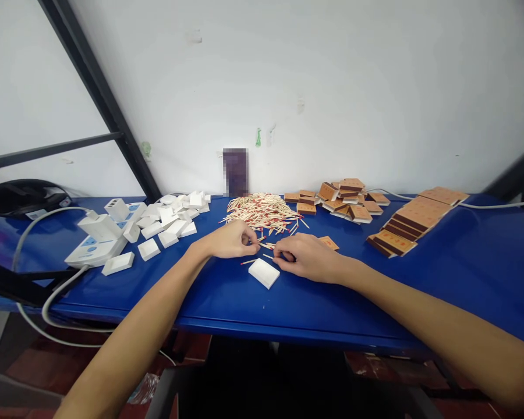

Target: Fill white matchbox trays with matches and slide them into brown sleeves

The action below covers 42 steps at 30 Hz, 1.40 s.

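My left hand [236,240] is closed in a pinch just in front of a heap of red-tipped matches [262,214]; a match seems to be at its fingertips. Opposite it, my right hand [305,256] also pinches, with a pale matchstick [268,256] at its thumb and finger. A few loose matches lie between the two hands, and a single match [247,262] rests to their left. Right below the fingertips, a white matchbox tray [264,273] sits on the blue table [227,302]. Partly hidden behind my right hand is an orange matchbox sleeve [329,242].
White trays [168,218] are piled at left, by a white power strip [94,250] with plugs and cables. Orange-brown matchboxes [349,198] lie heaped at back right; more stand in a stepped stack [414,218]. A black metal frame [109,110] rises at left.
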Each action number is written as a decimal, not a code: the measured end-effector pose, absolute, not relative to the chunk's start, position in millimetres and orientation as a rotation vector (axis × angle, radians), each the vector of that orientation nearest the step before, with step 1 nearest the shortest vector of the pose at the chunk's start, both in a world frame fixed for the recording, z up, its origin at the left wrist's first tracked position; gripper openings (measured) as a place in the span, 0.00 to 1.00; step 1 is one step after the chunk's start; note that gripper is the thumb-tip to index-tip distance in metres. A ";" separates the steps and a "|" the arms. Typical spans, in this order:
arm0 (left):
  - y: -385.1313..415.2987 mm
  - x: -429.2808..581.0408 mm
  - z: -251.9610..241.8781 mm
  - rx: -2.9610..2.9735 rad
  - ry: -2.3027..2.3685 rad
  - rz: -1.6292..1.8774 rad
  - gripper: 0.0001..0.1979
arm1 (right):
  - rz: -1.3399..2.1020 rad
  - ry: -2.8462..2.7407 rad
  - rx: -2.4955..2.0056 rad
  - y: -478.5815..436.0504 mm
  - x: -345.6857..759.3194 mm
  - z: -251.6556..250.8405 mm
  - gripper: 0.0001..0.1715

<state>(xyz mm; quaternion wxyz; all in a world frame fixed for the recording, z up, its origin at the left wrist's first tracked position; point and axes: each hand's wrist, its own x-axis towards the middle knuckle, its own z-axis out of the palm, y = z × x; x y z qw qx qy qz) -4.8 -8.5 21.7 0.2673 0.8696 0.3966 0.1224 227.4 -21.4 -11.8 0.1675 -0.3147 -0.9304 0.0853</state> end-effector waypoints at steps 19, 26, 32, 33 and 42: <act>-9.0 -10.9 25.7 2.339 0.884 0.094 0.09 | 0.133 -2.733 -0.762 -24.0 229.7 -12.5 0.10; -8.8 -2.2 19.7 2.392 0.889 0.393 0.09 | 0.127 -2.713 -0.723 -21.6 229.9 -15.7 0.13; -0.9 -1.4 4.9 2.334 1.145 0.887 0.09 | 0.110 -2.758 -0.717 -24.3 227.4 -15.7 0.17; 0.1 -1.7 3.1 2.326 1.184 0.888 0.08 | 0.111 -2.758 -0.720 -24.5 226.9 -15.4 0.17; 2.7 -0.9 1.0 2.452 1.313 0.699 0.10 | 0.024 -2.697 -0.840 -21.5 227.4 -13.2 0.13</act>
